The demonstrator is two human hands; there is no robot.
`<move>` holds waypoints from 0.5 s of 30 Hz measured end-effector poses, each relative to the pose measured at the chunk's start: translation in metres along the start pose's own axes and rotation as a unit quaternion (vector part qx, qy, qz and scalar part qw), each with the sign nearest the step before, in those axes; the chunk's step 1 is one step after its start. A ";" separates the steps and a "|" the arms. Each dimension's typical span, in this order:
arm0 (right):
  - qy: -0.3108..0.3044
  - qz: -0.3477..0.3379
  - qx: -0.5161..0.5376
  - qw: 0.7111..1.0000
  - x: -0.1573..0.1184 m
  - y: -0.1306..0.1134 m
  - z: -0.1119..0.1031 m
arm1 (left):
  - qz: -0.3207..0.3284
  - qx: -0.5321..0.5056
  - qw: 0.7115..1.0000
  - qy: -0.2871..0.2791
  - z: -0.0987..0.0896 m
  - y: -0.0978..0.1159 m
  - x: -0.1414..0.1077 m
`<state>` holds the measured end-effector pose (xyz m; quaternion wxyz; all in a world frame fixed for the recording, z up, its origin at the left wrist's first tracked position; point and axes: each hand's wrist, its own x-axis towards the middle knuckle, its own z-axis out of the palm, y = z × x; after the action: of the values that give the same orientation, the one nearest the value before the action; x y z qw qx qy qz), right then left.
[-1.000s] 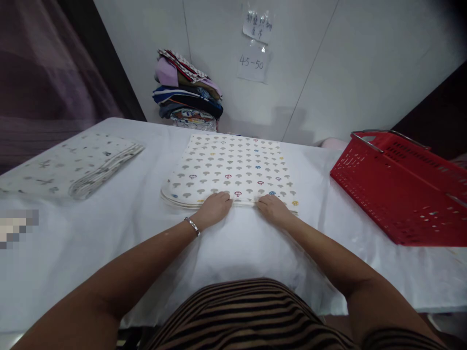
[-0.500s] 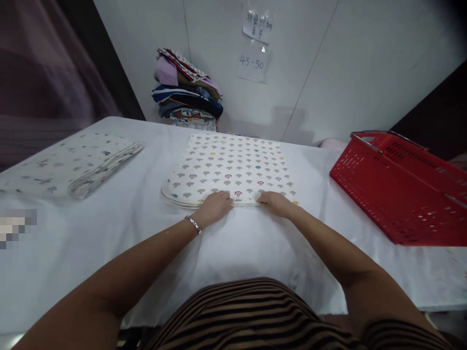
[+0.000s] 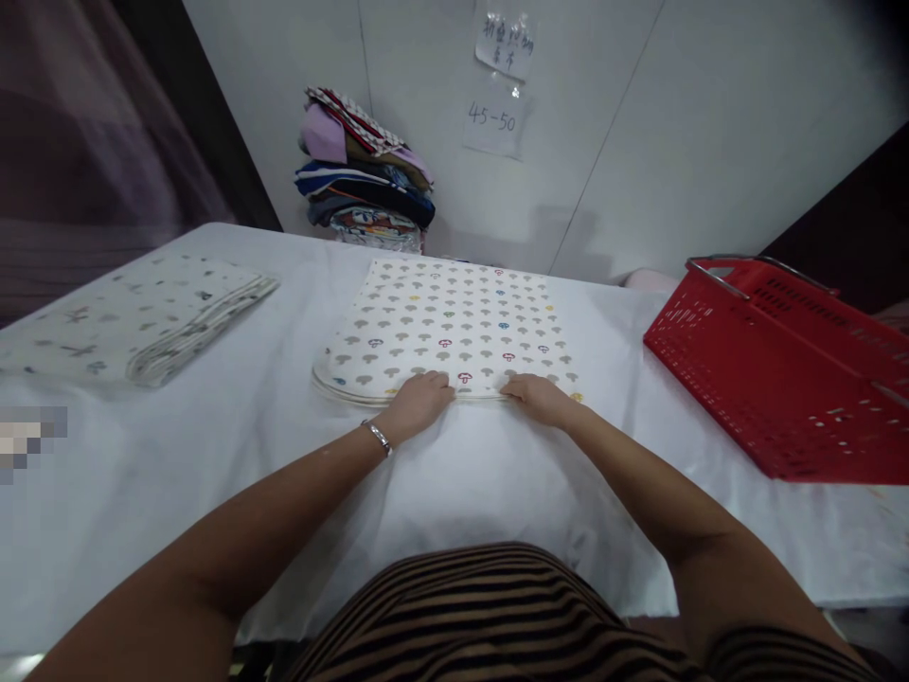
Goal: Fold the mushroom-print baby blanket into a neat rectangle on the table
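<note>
A folded white cloth with a mushroom print (image 3: 461, 322) lies flat in front of me, its layered near edge toward my body. My left hand (image 3: 420, 403) grips that near edge left of its middle, with a silver bracelet on the wrist. Further right, my right hand (image 3: 536, 396) pinches the same edge near the right corner. Both thumbs and fingertips are closed on the fabric, with a short stretch of edge between them.
Another folded patterned cloth (image 3: 134, 317) lies at the left of the white-covered table (image 3: 298, 530). A red plastic basket (image 3: 774, 369) stands at the right. Behind the table is a stack of folded fabrics (image 3: 369, 180), and paper signs (image 3: 493, 118) hang on the wall.
</note>
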<state>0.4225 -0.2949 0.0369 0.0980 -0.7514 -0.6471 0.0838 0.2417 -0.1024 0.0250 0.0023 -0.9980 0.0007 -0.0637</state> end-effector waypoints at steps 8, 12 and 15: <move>0.019 0.017 0.017 1.000 -0.001 0.002 -0.002 | -0.004 0.020 1.000 -0.022 -0.003 0.004 0.003; -0.003 -0.015 -0.053 0.998 -0.001 0.000 0.003 | -0.002 0.031 0.999 -0.015 -0.001 0.005 0.003; 0.001 -0.021 -0.085 0.996 -0.002 -0.002 0.013 | 0.003 0.038 0.999 -0.008 0.002 0.005 0.002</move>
<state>0.4171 -0.2957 0.0249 0.0366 -0.7433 -0.6675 0.0257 0.2444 -0.1076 0.0232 0.0401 -0.9976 0.0016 -0.0561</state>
